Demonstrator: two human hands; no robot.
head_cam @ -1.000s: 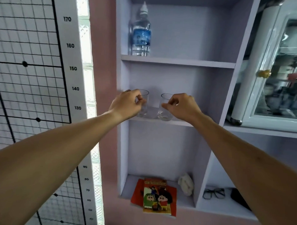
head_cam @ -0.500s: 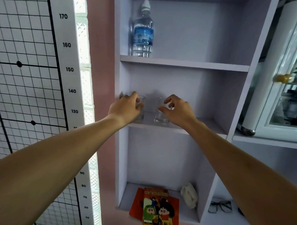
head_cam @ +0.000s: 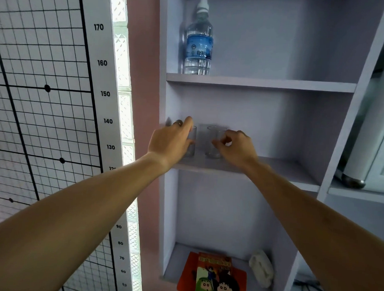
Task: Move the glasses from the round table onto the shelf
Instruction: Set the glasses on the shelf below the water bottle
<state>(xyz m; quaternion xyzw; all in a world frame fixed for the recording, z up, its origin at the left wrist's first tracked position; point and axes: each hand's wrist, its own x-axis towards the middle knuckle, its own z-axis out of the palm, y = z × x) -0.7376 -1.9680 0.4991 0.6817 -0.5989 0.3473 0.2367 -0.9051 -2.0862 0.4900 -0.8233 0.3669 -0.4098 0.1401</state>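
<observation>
Two clear drinking glasses stand upright side by side on the middle board of the pale lilac shelf point(head_cam: 283, 170). My left hand point(head_cam: 171, 142) wraps around the left glass point(head_cam: 193, 143), thumb on its side and index finger raised over the rim; most of that glass is hidden. My right hand point(head_cam: 236, 147) sits just in front of the right glass point(head_cam: 211, 139). Its thumb and fingers are loosely curled close together and do not span the glass.
A water bottle point(head_cam: 199, 43) stands on the board above. The bottom compartment holds comic books point(head_cam: 214, 276) and a white cloth point(head_cam: 260, 267); eyeglasses point(head_cam: 308, 288) lie further right. A height chart point(head_cam: 47, 96) covers the left wall. A white cabinet point(head_cam: 360, 151) flanks the right.
Both glasses went from tilted at the shelf edge to standing on the board. My right hand's grip has loosened and drawn back a little. The view shifted closer and leftward.
</observation>
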